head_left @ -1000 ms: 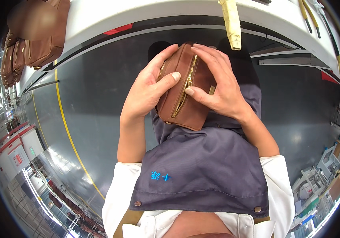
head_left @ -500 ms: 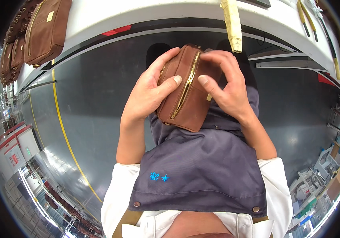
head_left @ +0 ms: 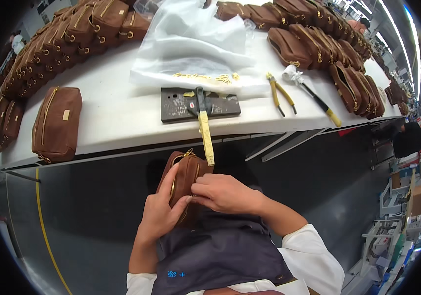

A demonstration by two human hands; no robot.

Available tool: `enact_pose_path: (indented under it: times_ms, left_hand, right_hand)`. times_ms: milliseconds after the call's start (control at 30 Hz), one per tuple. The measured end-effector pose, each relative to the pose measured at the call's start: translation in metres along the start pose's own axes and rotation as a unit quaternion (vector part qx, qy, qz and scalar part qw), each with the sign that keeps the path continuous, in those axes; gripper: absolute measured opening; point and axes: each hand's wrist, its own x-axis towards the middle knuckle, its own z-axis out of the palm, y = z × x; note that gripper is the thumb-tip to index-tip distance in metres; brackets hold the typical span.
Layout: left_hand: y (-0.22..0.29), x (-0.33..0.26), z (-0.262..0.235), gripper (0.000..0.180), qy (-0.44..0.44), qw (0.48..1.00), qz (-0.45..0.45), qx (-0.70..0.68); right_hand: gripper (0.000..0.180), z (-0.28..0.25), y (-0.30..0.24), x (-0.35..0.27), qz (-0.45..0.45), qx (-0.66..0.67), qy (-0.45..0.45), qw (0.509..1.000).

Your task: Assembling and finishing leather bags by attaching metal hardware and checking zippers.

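A small brown leather zip bag (head_left: 185, 172) with gold zips is in front of my lap, just below the table's front edge. My left hand (head_left: 157, 212) grips it from the left, thumb on the near end and fingers along the side. On its right side, my right hand (head_left: 226, 192) has its fingers curled and pinched together against the bag near a gold zip. Those fingertips are partly hidden, so whether they hold the zip pull is unclear. A gold ring (head_left: 189, 153) shows at the bag's far end.
On the white table (head_left: 114, 115) lie a hammer with a yellow-taped handle (head_left: 205, 135) jutting past the edge, a dark metal block (head_left: 173, 112), pliers (head_left: 283, 93), a wrapped-head tool (head_left: 318, 99), gold fittings (head_left: 223, 77) and plastic sheeting (head_left: 196, 34). One brown bag (head_left: 56, 125) stands left; rows of bags (head_left: 97, 22) line the back.
The view has lifted to show more of the table. The bag has been turned in my hands. My right hand has gone from spread fingers to a closed pinch on the bag.
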Motion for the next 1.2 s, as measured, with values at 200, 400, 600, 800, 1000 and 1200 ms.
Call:
enact_pose_path:
  times_ms: [200,400,600,800,1000,1200]
  left_hand:
    - [-0.005,-0.018,-0.011,0.073,-0.007,1.0,-0.022,-0.001]
    - [-0.012,-0.025,-0.01,0.052,0.059,0.963,-0.123,-0.231]
    - [-0.005,-0.017,-0.009,0.046,0.093,0.949,-0.113,-0.278]
    - [0.002,-0.014,-0.002,0.028,0.198,0.917,-0.116,-0.327]
    - [0.012,-0.023,-0.002,0.015,0.28,0.941,-0.063,-0.178]
    - [0.016,-0.029,-0.002,0.013,0.319,0.948,0.025,-0.005]
  right_hand:
    - [0.015,-0.021,0.001,0.008,-0.003,-0.043,0.14,0.989]
    - [0.01,-0.011,-0.011,0.016,-0.027,-0.129,0.19,0.973]
    - [0.018,-0.002,-0.021,0.028,-0.093,-0.092,0.166,0.977]
    - [0.022,-0.004,-0.02,0.041,-0.159,-0.122,0.164,0.966]
    - [0.027,0.003,-0.016,0.05,-0.235,-0.165,0.202,0.936]
    - [0.026,0.01,-0.019,0.053,-0.259,-0.216,0.265,0.903]
